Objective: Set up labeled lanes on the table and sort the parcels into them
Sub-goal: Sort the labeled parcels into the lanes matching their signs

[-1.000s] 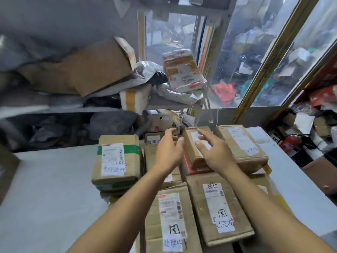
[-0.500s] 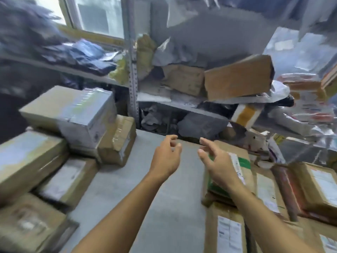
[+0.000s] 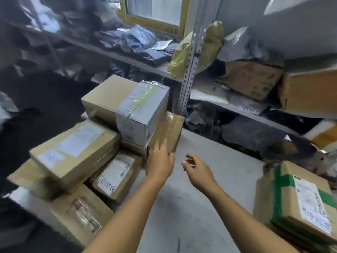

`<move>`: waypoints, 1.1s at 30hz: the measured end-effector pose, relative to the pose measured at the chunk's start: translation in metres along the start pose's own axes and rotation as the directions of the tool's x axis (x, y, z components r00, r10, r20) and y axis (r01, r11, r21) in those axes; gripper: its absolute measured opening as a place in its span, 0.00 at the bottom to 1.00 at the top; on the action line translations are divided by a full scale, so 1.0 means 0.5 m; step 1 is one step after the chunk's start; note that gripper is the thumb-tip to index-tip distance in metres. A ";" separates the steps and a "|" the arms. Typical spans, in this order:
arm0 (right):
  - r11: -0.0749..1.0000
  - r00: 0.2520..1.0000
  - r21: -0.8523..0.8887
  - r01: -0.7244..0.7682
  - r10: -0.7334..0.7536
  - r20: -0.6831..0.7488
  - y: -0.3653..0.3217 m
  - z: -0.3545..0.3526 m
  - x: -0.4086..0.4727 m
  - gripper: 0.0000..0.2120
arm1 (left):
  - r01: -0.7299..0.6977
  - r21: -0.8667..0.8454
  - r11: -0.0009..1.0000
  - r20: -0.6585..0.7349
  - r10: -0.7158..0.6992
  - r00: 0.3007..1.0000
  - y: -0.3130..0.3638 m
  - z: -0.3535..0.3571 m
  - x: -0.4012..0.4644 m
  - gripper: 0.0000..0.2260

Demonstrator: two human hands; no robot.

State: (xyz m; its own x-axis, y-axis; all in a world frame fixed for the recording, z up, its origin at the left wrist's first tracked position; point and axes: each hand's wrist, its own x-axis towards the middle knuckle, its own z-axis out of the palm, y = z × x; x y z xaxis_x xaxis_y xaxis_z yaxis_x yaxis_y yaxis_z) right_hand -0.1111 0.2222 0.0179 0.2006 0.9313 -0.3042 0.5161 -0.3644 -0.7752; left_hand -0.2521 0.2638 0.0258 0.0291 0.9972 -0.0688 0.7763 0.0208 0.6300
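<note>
1. Fingers (image 3: 160, 146) of the left hand (image 3: 160, 161) are laid straight against the near face of a taped box (image 3: 167, 132); nothing is gripped. The right hand (image 3: 197, 170) is held above the table (image 3: 191, 216) with its fingers loosely curled and nothing in them.
2. The table is grey and scuffed; parcels are stacked along its left side and at its right edge, with bare surface between.
3. At the left, a long box (image 3: 73, 152) is seen lying on another carton; white labels are stuck to its top, their writing blurred.
4. Behind it, a plain carton (image 3: 105, 99) and a white box (image 3: 140, 114) wrapped in clear tape are stacked on top; the taped box stands just right of them.
5. A green-taped box (image 3: 299, 207) with a printed shipping label is placed at the right edge.
6. A small box (image 3: 116, 176) lies low in the left stack; "已完成" is handwritten on its white label.
7. Metal shelves (image 3: 187, 73) behind the table are crowded with cartons and grey and yellow bags.
</note>
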 end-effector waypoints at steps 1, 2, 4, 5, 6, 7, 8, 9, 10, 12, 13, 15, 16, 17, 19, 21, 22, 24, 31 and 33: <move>1.000 1.000 0.011 -0.019 0.019 0.001 0.002 0.007 0.001 0.21 | -0.041 0.080 0.996 0.020 0.039 0.999 -0.003 0.009 0.014 0.31; 0.999 0.999 0.022 -0.037 0.037 0.000 0.006 0.010 0.000 0.21 | -0.075 0.149 0.986 0.044 0.069 0.997 -0.004 0.018 0.028 0.33; 0.998 0.998 0.023 -0.055 0.055 -0.004 0.018 0.012 -0.010 0.21 | -0.106 0.257 0.961 0.088 0.086 0.992 -0.003 0.039 0.054 0.35; 0.998 0.998 0.020 -0.055 0.056 -0.006 0.026 0.010 -0.016 0.21 | -0.105 0.306 0.946 0.099 0.078 0.992 -0.001 0.048 0.064 0.36; 0.998 0.998 0.018 -0.057 0.058 -0.010 0.034 0.005 -0.021 0.20 | -0.101 0.355 0.929 0.101 0.069 0.992 0.001 0.056 0.072 0.36; 0.998 0.998 0.019 -0.062 0.062 -0.016 0.041 -0.001 -0.026 0.20 | -0.097 0.402 0.911 0.093 0.065 0.994 0.002 0.064 0.078 0.36; 0.997 0.997 0.022 -0.067 0.068 -0.023 0.047 -0.010 -0.029 0.20 | -0.093 0.440 0.893 0.073 0.068 0.995 0.002 0.070 0.082 0.37; 0.997 0.997 0.024 -0.073 0.074 -0.030 0.053 -0.019 -0.032 0.20 | -0.089 0.469 0.879 0.046 0.076 0.996 0.000 0.074 0.085 0.39; 0.997 0.996 0.026 -0.077 0.078 -0.037 0.058 -0.027 -0.033 0.20 | -0.088 0.489 0.868 0.024 0.088 0.996 -0.002 0.076 0.087 0.40; 0.996 0.995 0.032 -0.083 0.084 -0.047 0.065 -0.041 -0.032 0.20 | -0.103 0.511 0.853 0.023 0.106 0.994 -0.009 0.074 0.095 0.40; 0.996 0.995 0.033 -0.087 0.088 -0.051 0.068 -0.045 -0.032 0.20 | -0.114 0.518 0.848 0.034 0.112 0.993 -0.011 0.073 0.100 0.39; 0.995 0.994 0.034 -0.093 0.095 -0.059 0.074 -0.049 -0.030 0.20 | -0.130 0.513 0.848 0.048 0.123 0.991 -0.012 0.069 0.108 0.36; 0.995 0.993 0.035 -0.096 0.098 -0.059 0.076 -0.048 -0.029 0.21 | -0.130 0.501 0.855 0.055 0.118 0.992 -0.011 0.067 0.109 0.35; 0.995 0.994 0.036 -0.095 0.097 -0.058 0.077 -0.046 -0.027 0.21 | -0.123 0.492 0.862 0.061 0.107 0.992 -0.009 0.068 0.108 0.34; 0.995 0.994 0.041 -0.089 0.092 -0.055 0.077 -0.039 -0.020 0.21 | -0.101 0.493 0.864 0.067 0.078 0.995 -0.007 0.071 0.104 0.35; 0.995 0.995 0.047 -0.086 0.088 -0.052 0.073 -0.031 -0.009 0.21 | -0.082 0.501 0.861 0.079 0.049 0.996 0.000 0.077 0.097 0.36; 0.995 0.995 0.050 -0.085 0.087 -0.050 0.070 -0.028 -0.002 0.21 | -0.075 0.503 0.861 0.078 0.041 0.996 0.005 0.081 0.093 0.36; 0.995 0.995 0.052 -0.087 0.090 -0.048 0.064 -0.021 0.013 0.21 | -0.059 0.493 0.868 0.061 0.034 0.998 0.015 0.090 0.078 0.36; 0.993 0.992 0.032 -0.111 0.113 -0.061 0.075 -0.012 0.041 0.22 | -0.061 0.467 0.882 0.072 0.032 0.997 0.035 0.137 0.032 0.40; 0.992 0.990 0.018 -0.125 0.126 -0.060 0.087 -0.014 0.038 0.22 | -0.038 0.466 0.884 0.102 -0.011 0.995 0.035 0.138 0.039 0.41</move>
State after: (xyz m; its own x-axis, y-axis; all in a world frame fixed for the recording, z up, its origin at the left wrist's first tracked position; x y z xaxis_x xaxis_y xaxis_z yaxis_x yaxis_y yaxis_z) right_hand -0.0792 0.2244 -0.0176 0.3138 0.8764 -0.3652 0.4716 -0.4777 -0.7412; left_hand -0.1945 0.2788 -0.0180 0.0848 0.9844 -0.1544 0.9785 -0.0531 0.1992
